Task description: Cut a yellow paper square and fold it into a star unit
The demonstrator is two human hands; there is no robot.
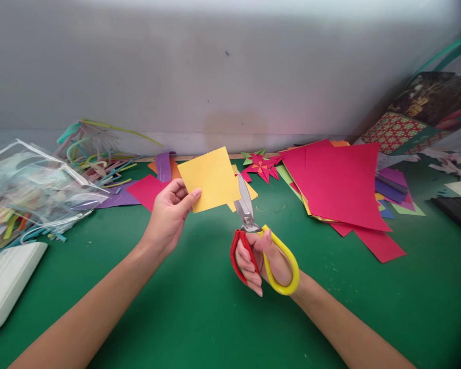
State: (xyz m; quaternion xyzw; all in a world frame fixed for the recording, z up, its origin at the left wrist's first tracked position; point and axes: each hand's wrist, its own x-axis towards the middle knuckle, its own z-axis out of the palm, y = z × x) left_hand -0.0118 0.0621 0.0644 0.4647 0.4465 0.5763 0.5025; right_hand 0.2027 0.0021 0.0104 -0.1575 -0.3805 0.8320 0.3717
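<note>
My left hand (169,212) pinches a yellow paper square (209,179) by its lower left corner, between thumb and fingers, above the green table. My right hand (259,261) is wrapped round the red and yellow handles of a pair of scissors (247,218), whose blades point up. The blades are slightly apart, at the right edge of the yellow square. Whether they touch the paper I cannot tell. Behind the square, more yellow paper (252,191) shows in part.
Red sheets (338,184) lie stacked at the right. A red paper star (262,166) sits near the wall. Clear plastic bags (38,179) and coloured strips (3,233) are at the left, above a white object (13,282). A black object (459,212) lies far right.
</note>
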